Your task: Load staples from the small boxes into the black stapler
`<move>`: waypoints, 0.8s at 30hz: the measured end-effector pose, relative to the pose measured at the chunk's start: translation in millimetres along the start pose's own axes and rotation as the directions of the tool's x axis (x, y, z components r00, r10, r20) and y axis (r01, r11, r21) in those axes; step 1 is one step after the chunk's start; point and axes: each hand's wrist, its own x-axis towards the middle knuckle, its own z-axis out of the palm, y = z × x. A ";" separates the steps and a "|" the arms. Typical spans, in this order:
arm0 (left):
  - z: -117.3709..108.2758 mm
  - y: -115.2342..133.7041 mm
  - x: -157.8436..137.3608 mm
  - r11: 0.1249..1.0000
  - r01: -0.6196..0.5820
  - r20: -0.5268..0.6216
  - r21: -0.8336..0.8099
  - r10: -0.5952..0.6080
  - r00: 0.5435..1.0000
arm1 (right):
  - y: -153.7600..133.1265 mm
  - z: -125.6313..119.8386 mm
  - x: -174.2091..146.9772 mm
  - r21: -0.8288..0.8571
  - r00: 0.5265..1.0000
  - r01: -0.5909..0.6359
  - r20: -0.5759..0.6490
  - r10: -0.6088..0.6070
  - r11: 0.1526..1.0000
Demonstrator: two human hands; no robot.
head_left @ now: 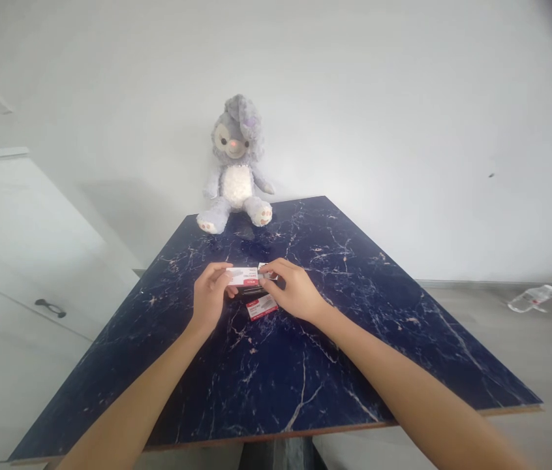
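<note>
A small red-and-white box (pixel 243 277), which looks like a staple box, is held level just above the table. My left hand (pixel 211 292) is closed on its left end, thumb in front. At the other end, the thumb and fingers of my right hand (pixel 293 287) pinch together; a bit of grey and a white edge show there, too small to make out. Beneath the held box lies a dark object (pixel 250 291), mostly hidden. Nearer to me, another red-and-white box (pixel 262 307) rests at a slant on the table, close below my right fingers.
The dark blue marbled table (pixel 354 313) narrows toward the wall. A grey plush rabbit (pixel 237 170) sits at its far edge. To the left stands a white cabinet (pixel 16 261) with a dark handle (pixel 51 308). Clear plastic bottles (pixel 533 298) lie on the floor at right.
</note>
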 end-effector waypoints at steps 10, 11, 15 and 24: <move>-0.1 -2.0 1.9 0.999 0.026 0.011 -0.038 -0.026 1.000 | 2.5 1.8 1.0 -0.044 0.991 -0.112 -0.073 0.109 0.993; 0.5 -1.4 1.8 0.999 0.030 0.014 -0.031 -0.030 0.999 | 2.0 1.1 1.9 0.006 0.984 -0.150 -0.093 0.149 0.989; 2.5 0.7 0.9 0.998 0.053 0.055 -0.016 -0.052 0.997 | 4.0 -1.3 5.1 0.241 0.948 -0.248 -0.138 0.286 0.939; 4.0 2.6 -0.4 0.996 0.073 0.077 -0.044 -0.069 0.995 | 27.7 -8.5 11.3 0.504 0.870 -0.347 -0.143 0.473 0.791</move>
